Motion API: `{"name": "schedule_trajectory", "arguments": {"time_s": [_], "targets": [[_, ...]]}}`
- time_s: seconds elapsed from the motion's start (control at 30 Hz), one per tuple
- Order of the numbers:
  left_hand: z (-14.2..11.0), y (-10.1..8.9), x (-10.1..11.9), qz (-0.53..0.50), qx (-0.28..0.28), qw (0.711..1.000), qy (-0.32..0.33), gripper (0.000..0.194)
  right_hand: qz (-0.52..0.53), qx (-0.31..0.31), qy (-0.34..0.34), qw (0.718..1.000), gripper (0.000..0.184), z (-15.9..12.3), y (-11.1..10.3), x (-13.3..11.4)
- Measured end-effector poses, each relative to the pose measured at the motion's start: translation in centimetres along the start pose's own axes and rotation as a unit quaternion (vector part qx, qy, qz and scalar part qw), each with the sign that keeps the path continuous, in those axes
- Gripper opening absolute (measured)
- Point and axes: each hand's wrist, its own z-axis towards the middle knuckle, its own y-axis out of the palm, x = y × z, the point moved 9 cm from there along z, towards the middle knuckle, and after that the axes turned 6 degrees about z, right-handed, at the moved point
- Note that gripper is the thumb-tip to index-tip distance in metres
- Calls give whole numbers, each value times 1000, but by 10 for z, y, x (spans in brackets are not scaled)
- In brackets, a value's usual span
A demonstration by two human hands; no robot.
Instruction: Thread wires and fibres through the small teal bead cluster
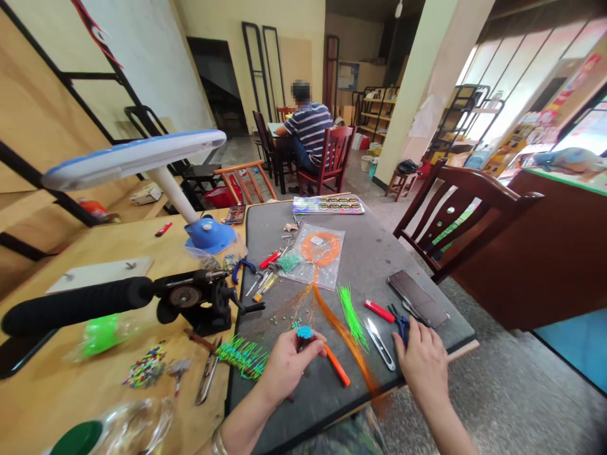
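Between thumb and fingers, my left hand point(293, 360) grips a small bundle with a turquoise top point(304, 332); its lower part is hidden by the hand. An orange stick point(337, 365) juts out beside those fingertips, and I cannot tell whether the hand holds it too. At the mat's right side, my right hand point(423, 357) has its thumb and fingers around the handles of small blue-handled pliers point(402, 323). Silver thread snips point(379, 344) and a red lighter point(379, 311) lie near it. Orange strands point(339, 325) and bright green strands point(351, 316) rest between the hands.
A black rotary vise point(194, 300) and a blue-based lamp point(208, 234) stand on the left. Green-tipped pieces point(243, 357) lie near my left wrist. A plastic bag point(334, 253) with an orange coil and a phone point(417, 298) rest on the mat. Beyond, a person point(310, 133) sits.
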Motion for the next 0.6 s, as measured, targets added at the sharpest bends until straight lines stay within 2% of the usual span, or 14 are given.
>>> {"name": "schedule_trajectory", "arguments": {"time_s": [0.13, 0.2, 0.3, 0.37, 0.43, 0.5, 0.6], "targets": [[-2, 1, -7, -43, 5, 999, -29, 26, 42, 29, -13, 999, 48, 3, 4, 4], [-1, 2, -11, -68, 2, 997, -40, 27, 111, 67, -7, 992, 52, 5, -10, 6], [1, 4, -15, -101, -1, 993, -57, 27, 247, 100, 14, 964, 52, 3, -36, -1], [3, 6, -16, -119, -3, 991, -65, 28, 317, 62, -17, 946, 41, 1, -47, -27], [4, 7, -16, -131, -2, 989, -70, 30, 367, -20, -70, 927, 30, -5, -48, -62], [4, 7, -16, -137, 0, 988, -72, 29, 399, -89, -114, 905, 31, -15, -45, -94], [3, 6, -17, -135, -1, 989, -67, 27, 417, -119, -137, 890, 34, -24, -42, -118]]}}
